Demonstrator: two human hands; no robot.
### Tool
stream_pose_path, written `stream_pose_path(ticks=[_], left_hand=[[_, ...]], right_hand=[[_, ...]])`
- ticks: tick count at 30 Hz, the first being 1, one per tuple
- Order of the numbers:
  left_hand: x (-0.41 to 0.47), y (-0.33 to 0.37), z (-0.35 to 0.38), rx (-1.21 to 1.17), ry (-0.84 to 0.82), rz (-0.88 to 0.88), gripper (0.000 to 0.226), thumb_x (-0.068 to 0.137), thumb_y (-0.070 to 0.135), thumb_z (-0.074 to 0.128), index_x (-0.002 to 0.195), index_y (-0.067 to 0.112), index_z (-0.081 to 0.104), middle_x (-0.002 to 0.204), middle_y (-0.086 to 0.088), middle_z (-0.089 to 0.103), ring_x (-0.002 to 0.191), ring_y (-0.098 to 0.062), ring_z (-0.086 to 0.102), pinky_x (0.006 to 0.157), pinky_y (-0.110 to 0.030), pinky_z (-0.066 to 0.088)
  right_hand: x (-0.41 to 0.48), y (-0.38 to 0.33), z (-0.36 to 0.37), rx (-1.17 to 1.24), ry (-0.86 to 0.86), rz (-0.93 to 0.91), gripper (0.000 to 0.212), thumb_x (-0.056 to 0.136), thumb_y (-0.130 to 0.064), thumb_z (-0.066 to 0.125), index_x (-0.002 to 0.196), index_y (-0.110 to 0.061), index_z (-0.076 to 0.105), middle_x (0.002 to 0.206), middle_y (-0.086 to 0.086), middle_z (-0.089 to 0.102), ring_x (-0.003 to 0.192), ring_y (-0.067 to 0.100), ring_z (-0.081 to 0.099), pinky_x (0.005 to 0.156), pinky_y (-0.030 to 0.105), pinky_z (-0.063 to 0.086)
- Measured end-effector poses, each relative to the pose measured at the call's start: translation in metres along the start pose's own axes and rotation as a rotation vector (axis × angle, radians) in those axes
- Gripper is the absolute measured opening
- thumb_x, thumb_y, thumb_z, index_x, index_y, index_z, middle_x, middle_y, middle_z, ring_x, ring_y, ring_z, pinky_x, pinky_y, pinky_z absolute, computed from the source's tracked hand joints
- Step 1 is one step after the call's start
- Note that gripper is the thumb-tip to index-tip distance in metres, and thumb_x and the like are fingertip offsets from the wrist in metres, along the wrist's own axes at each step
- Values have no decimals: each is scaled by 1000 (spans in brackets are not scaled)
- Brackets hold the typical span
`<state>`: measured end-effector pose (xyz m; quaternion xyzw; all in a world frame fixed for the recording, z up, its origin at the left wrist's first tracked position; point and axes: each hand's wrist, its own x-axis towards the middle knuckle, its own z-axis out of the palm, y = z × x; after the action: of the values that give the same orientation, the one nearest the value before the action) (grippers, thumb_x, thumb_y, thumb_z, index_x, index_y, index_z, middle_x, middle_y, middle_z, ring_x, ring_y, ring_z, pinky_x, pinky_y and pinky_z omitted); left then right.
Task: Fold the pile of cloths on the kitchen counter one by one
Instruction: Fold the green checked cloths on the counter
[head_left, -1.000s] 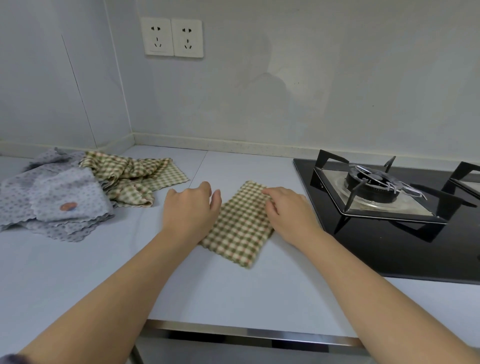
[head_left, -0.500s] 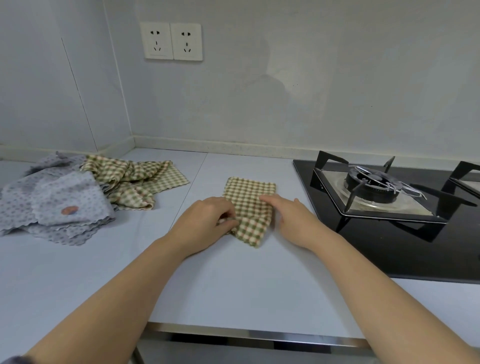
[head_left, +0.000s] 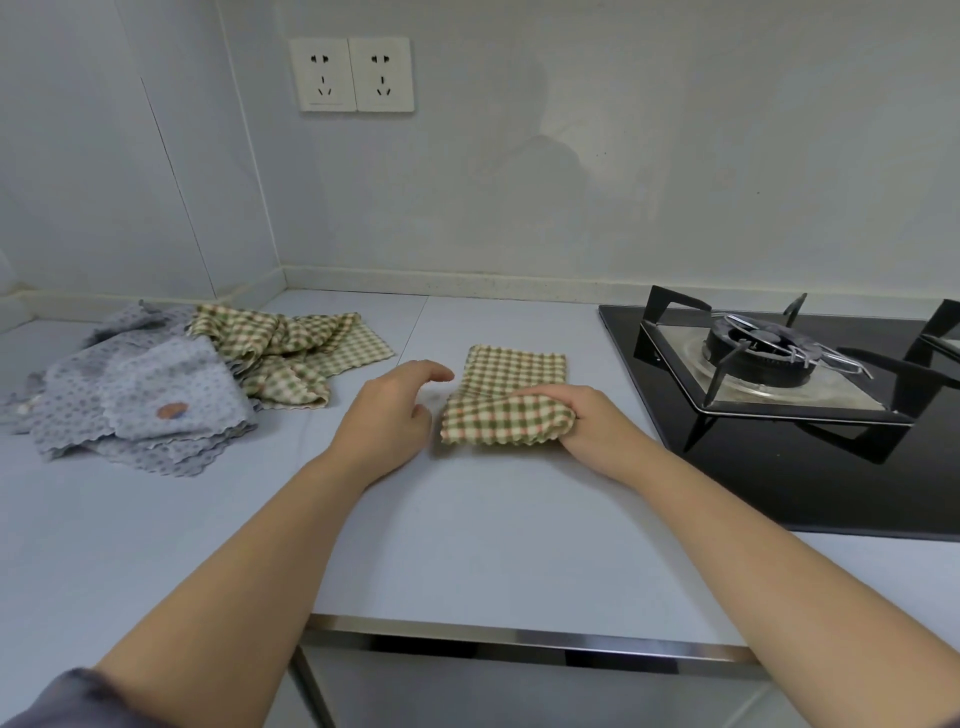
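Note:
A folded green-and-cream checked cloth (head_left: 511, 392) lies on the pale counter (head_left: 493, 530) in the middle. My right hand (head_left: 587, 421) grips its near right corner, with the near layer bunched up under the fingers. My left hand (head_left: 387, 415) hovers just left of the cloth, fingers apart and holding nothing. At the far left sits the pile: a crumpled checked cloth (head_left: 288, 353) and grey dotted cloths (head_left: 140, 400) with a brown spot.
A black gas hob (head_left: 779, 415) with a burner and pan supports (head_left: 763, 353) fills the right side, close to my right hand. Two wall sockets (head_left: 356, 75) are on the back wall. The counter's front edge (head_left: 519, 636) runs below my forearms.
The checked cloth went from a long strip to a shorter folded shape. My left hand let go of it and drew off to the left; my right hand now grips its near right corner.

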<state>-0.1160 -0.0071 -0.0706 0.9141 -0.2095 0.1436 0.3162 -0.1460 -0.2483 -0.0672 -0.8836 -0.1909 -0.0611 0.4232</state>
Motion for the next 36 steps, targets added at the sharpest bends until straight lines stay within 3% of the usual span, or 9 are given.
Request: stream_pose_path(ticks=[5, 8, 11, 14, 16, 18, 24, 28, 36], left_hand=[[2, 6, 10, -21, -28, 183, 44, 82, 3, 68, 122, 18, 61, 134, 5, 58, 123, -13, 53, 103, -31, 42], [3, 18, 12, -137, 10, 104, 25, 83, -1, 61, 99, 18, 66, 98, 3, 70, 93, -12, 64, 82, -31, 51], [3, 31, 9, -201, 16, -62, 16, 95, 19, 54, 80, 22, 58, 65, 6, 57, 59, -6, 50, 59, -25, 38], [6, 36, 10, -319, 36, -262, 31, 97, 31, 48, 73, 12, 51, 66, -8, 52, 62, -17, 48, 58, -28, 36], [9, 37, 11, -349, 31, -351, 36, 97, 33, 45, 69, 12, 45, 68, -8, 50, 66, -22, 49, 62, -31, 35], [10, 38, 12, -318, 24, -412, 32, 96, 32, 45, 72, 12, 52, 75, -8, 61, 73, -27, 59, 65, -31, 41], [11, 44, 16, -152, 55, -453, 18, 98, 30, 46, 92, 16, 57, 81, -1, 62, 62, -11, 51, 55, -25, 39], [10, 47, 20, -47, 74, -437, 18, 98, 28, 44, 94, 16, 56, 77, -1, 61, 69, -19, 57, 59, -29, 43], [8, 50, 30, 257, 124, -378, 18, 98, 20, 41, 98, 9, 55, 86, -7, 60, 76, -26, 52, 62, -33, 40]], right_hand=[[2, 1, -1, 34, 5, 1, 35, 93, 2, 51, 118, -17, 67, 116, -13, 65, 113, 2, 58, 98, 15, 42], [4, 1, -2, 109, 101, 46, 34, 93, -2, 52, 109, -25, 71, 114, -9, 70, 113, 6, 61, 100, 24, 45], [8, -2, -4, 131, 235, 168, 13, 89, -27, 60, 85, -30, 71, 92, -3, 74, 94, 14, 67, 87, 36, 50], [10, 0, -4, 138, 268, 256, 41, 77, -47, 59, 85, -7, 63, 74, 19, 62, 65, 21, 51, 62, 35, 39], [10, -1, -3, 121, 325, 281, 41, 86, -35, 58, 72, 2, 48, 58, 8, 42, 56, 16, 36, 55, 28, 27], [12, -1, -1, 53, 369, 304, 38, 93, -25, 54, 63, -9, 38, 53, 0, 32, 50, 13, 28, 49, 28, 21], [16, -4, 8, -188, 419, 383, 36, 92, -29, 50, 59, -16, 44, 56, 0, 50, 58, 22, 47, 55, 32, 34], [16, -7, 9, -291, 398, 414, 29, 93, -30, 48, 79, -8, 60, 66, 3, 58, 67, 25, 54, 54, 30, 34], [18, -13, 13, -522, 331, 433, 25, 95, -27, 44, 81, -11, 57, 78, 3, 58, 74, 28, 52, 60, 29, 35]])
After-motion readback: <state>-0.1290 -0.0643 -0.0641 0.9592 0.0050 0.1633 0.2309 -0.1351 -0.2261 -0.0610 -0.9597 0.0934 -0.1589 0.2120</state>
